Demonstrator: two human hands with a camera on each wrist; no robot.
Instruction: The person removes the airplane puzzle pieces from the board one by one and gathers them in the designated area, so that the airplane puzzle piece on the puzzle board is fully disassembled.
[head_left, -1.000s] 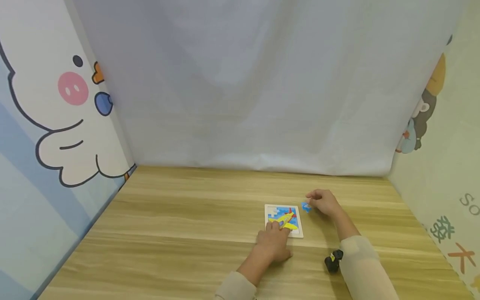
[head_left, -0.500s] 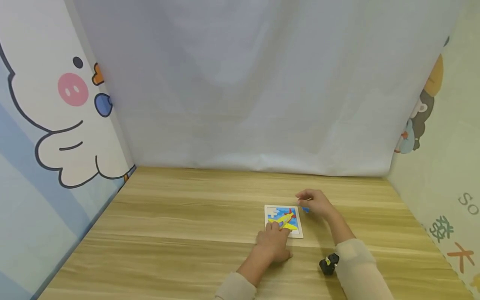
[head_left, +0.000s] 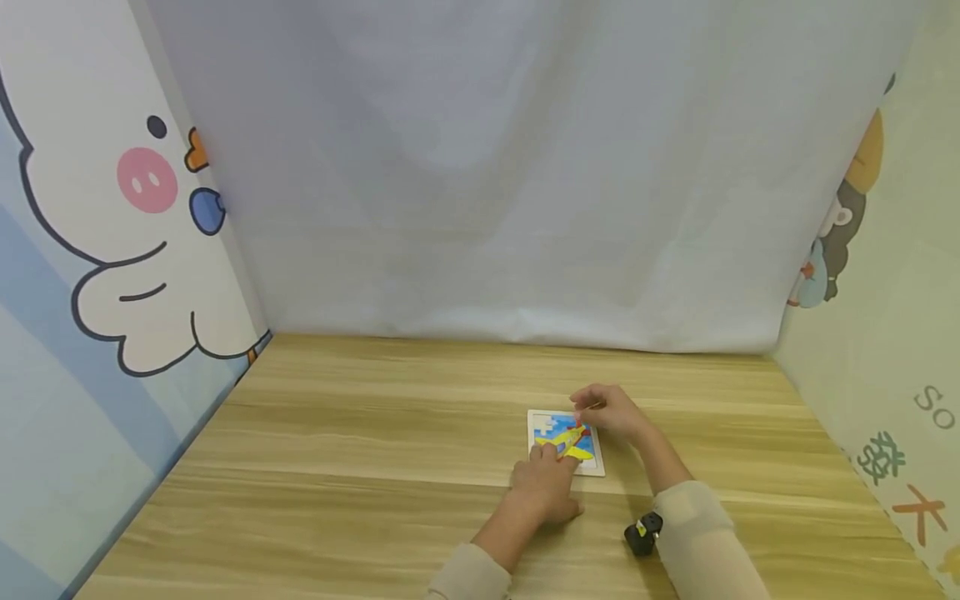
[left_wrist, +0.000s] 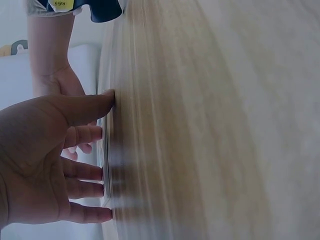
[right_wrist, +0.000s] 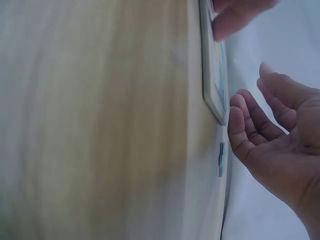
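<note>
A small square jigsaw puzzle [head_left: 561, 422] in a white frame lies on the table, showing a yellow airplane with a red tail on blue. My left hand [head_left: 545, 490] rests its extended fingers on the puzzle's near left part, the thumb down on the tabletop beside it. Over the far right corner hovers my right hand [head_left: 611, 412], fingers bent loosely and thumb apart. Between its fingers nothing shows in the right wrist view. There, a small bluish puzzle piece [right_wrist: 221, 159] lies flat on the table just past the frame's corner; my right hand hides it in the head view.
The wood-grain table [head_left: 337, 450] spreads wide around the puzzle. A pale curtain [head_left: 480, 208] hangs along its back edge, with cartoon-printed walls left and right. A black device with a yellow label [head_left: 643, 533] sits at my right sleeve.
My right hand has moved left, from beside the blue piece to over the puzzle's far right corner. The blue piece has become hidden in the head view. My left hand has stayed put.
</note>
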